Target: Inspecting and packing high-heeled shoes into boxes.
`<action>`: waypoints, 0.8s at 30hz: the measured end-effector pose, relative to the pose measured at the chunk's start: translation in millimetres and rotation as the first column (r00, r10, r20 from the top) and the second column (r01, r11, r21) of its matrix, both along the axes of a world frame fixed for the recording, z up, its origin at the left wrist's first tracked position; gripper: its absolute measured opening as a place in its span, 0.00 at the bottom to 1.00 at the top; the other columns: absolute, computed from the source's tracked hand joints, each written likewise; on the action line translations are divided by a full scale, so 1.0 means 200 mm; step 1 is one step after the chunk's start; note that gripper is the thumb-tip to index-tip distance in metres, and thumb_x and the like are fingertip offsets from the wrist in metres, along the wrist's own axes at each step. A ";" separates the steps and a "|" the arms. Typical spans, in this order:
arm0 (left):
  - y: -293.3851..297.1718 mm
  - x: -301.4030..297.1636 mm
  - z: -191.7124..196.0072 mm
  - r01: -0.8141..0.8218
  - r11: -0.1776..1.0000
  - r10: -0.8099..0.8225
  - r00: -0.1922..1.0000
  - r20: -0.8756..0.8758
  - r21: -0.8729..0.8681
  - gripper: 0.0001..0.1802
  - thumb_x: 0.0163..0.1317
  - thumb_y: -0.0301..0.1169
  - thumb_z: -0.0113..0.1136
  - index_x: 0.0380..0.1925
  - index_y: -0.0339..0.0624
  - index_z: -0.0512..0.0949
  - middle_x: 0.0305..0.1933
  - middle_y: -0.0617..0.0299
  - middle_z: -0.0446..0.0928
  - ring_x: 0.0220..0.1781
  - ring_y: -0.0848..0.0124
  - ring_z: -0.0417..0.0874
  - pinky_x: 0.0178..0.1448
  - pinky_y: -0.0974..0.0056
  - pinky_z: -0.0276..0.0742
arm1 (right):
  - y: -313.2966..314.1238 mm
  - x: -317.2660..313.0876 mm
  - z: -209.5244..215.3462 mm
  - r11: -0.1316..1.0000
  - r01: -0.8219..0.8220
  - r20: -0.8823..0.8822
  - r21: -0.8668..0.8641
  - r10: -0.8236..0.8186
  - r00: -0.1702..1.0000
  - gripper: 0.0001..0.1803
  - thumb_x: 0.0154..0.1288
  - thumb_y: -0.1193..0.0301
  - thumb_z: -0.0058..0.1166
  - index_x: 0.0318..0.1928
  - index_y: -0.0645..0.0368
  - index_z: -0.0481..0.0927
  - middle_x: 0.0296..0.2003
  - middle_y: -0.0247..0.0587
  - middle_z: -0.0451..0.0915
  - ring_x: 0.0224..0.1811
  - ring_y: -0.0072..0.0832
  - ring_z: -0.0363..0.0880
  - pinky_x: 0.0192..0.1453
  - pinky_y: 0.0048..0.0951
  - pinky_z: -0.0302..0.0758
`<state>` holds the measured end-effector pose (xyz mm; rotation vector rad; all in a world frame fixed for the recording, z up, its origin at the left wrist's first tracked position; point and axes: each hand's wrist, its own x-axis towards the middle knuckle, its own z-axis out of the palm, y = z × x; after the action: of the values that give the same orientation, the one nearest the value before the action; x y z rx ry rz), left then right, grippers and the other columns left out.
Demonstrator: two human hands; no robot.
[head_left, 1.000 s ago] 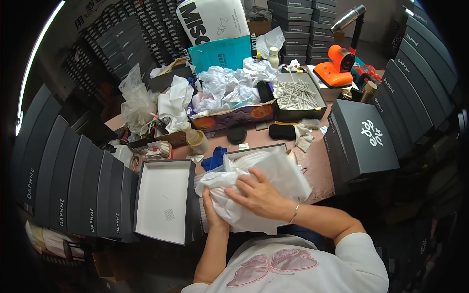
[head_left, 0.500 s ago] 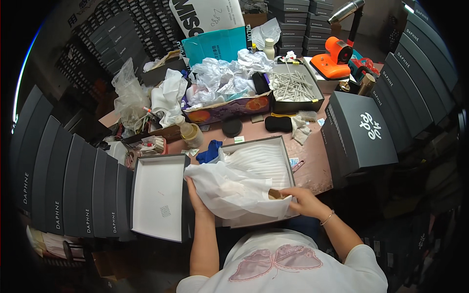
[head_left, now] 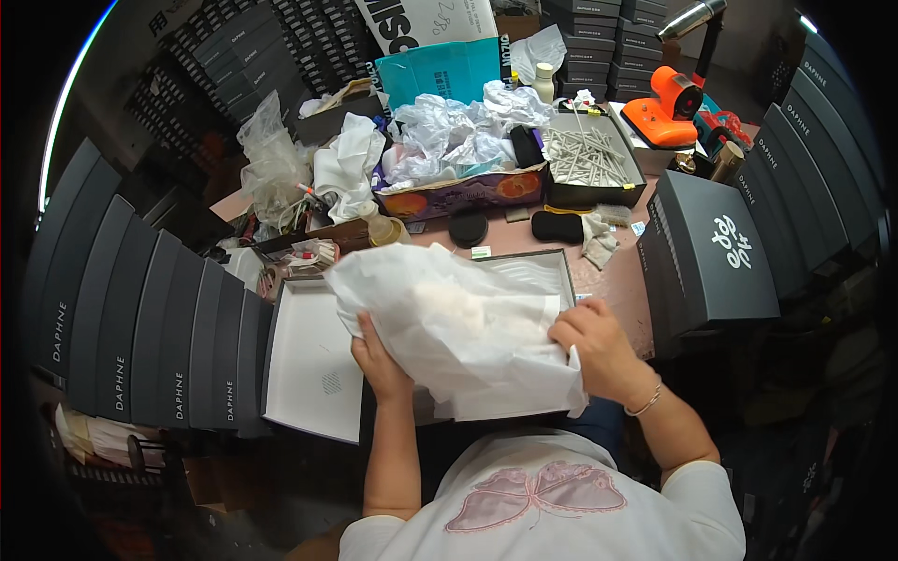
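Observation:
My left hand [head_left: 382,363] grips the left side of a bundle wrapped in thin white tissue paper [head_left: 458,332], its thumb lying against the paper. At the bundle's right end my right hand [head_left: 606,353] pinches the paper with bent fingers. A pale shape shows faintly through the sheet, but its kind is hidden. The bundle is held above an open grey shoebox [head_left: 567,266] lined with white ribbed padding [head_left: 528,271]. To the left lies a shallow grey tray-like lid [head_left: 313,365] with its white inside facing up.
Grey shoeboxes [head_left: 140,318] stand in a row at the left, with more stacked [head_left: 711,252] at the right. Behind are a fruit-printed carton [head_left: 458,194] of crumpled paper, a box of white sticks [head_left: 589,159], a black round case [head_left: 468,229] and an orange tool [head_left: 662,117].
The bundle has been raised and tilted toward me, covering more of the shoebox. My right hand has moved up and right; the brown patch beside it is now covered. The view has shifted slightly.

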<state>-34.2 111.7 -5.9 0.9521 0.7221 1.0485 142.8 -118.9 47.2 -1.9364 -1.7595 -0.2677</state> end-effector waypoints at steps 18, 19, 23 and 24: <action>-0.28 0.14 -0.36 0.986 -0.147 -0.300 -0.123 -0.946 -0.081 0.32 0.58 0.48 0.65 0.53 0.32 0.76 0.53 0.44 0.78 0.54 0.57 0.80 0.63 0.56 0.72 | -0.21 0.19 0.06 0.884 0.467 -0.146 0.009 -0.460 0.876 0.13 0.55 0.68 0.63 0.36 0.60 0.73 0.28 0.46 0.76 0.29 0.46 0.77 0.34 0.43 0.72; -0.27 0.09 -0.30 0.997 0.060 -0.584 0.070 -0.809 0.043 0.36 0.58 0.49 0.66 0.58 0.32 0.72 0.57 0.46 0.76 0.57 0.59 0.79 0.63 0.57 0.71 | -0.20 0.16 0.05 0.905 0.423 -0.121 0.029 -0.417 0.901 0.13 0.54 0.69 0.63 0.35 0.58 0.72 0.27 0.44 0.76 0.29 0.43 0.77 0.34 0.40 0.70; -0.31 0.19 -0.07 0.633 0.774 -0.628 0.766 0.139 0.008 0.46 0.58 0.52 0.66 0.67 0.39 0.57 0.68 0.59 0.63 0.67 0.59 0.68 0.69 0.56 0.64 | -0.07 -0.07 -0.06 0.969 0.248 -0.053 -0.007 -0.248 0.967 0.12 0.52 0.69 0.63 0.33 0.55 0.72 0.26 0.36 0.72 0.29 0.35 0.75 0.34 0.35 0.68; -0.35 0.23 -0.08 0.511 0.856 -0.493 0.852 0.175 -0.080 0.44 0.58 0.54 0.65 0.65 0.39 0.60 0.65 0.58 0.65 0.66 0.60 0.69 0.70 0.56 0.63 | -0.02 -0.12 -0.11 0.976 0.216 -0.056 0.030 -0.214 0.975 0.12 0.52 0.68 0.63 0.33 0.54 0.73 0.25 0.35 0.71 0.29 0.33 0.74 0.34 0.34 0.68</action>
<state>12.7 41.3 -22.2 0.8790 0.3729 0.5921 118.9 -122.3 25.2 -2.0905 -1.5028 -0.3185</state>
